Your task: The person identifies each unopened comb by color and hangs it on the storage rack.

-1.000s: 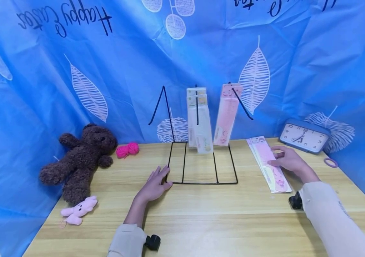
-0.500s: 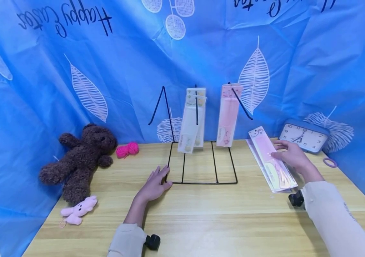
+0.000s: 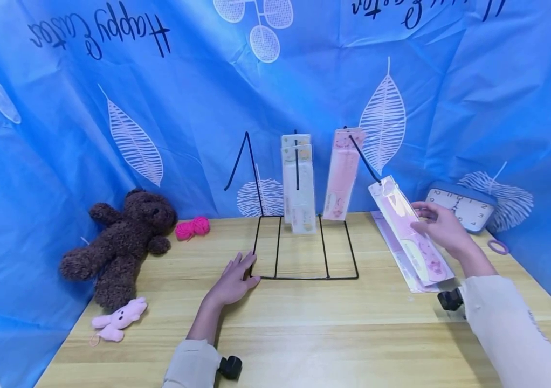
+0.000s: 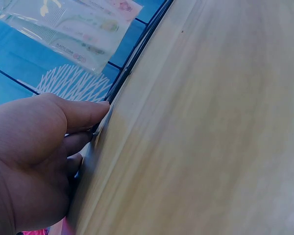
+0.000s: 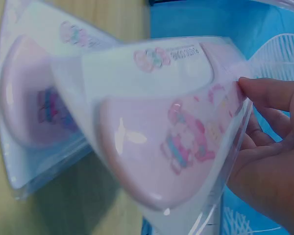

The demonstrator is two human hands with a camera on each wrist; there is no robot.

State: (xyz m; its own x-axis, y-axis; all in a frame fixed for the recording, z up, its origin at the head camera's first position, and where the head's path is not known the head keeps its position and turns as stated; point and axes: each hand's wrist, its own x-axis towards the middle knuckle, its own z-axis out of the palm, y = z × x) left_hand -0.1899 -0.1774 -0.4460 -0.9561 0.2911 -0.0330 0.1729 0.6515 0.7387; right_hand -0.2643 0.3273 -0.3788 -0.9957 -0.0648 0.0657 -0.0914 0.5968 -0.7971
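Observation:
My right hand (image 3: 442, 229) pinches the edge of a pink comb in a clear packet (image 3: 407, 234), tilted above the table. A similar packaged comb (image 5: 39, 93) lies partly under it, on the table. My left hand (image 3: 233, 280) rests at the left front corner of a black wire display rack (image 3: 304, 278), thumb touching the frame in the left wrist view. From the rack's middle hook hang pale comb packets with green print (image 3: 303, 199). Pink comb packets (image 3: 342, 172) hang on its right hook; the left hook (image 3: 235, 161) is bare.
A blue clock (image 3: 460, 207) stands behind my right hand, near a purple ring (image 3: 499, 247). At the left are a brown teddy bear (image 3: 125, 242), a pink yarn bundle (image 3: 193, 228) and a small pink plush toy (image 3: 119, 320). A blue cloth (image 3: 198, 108) hangs behind.
My right hand has lifted the top comb packet off the other one and shifted slightly right. The pale packets on the middle hook have swung. My left hand stays in place.

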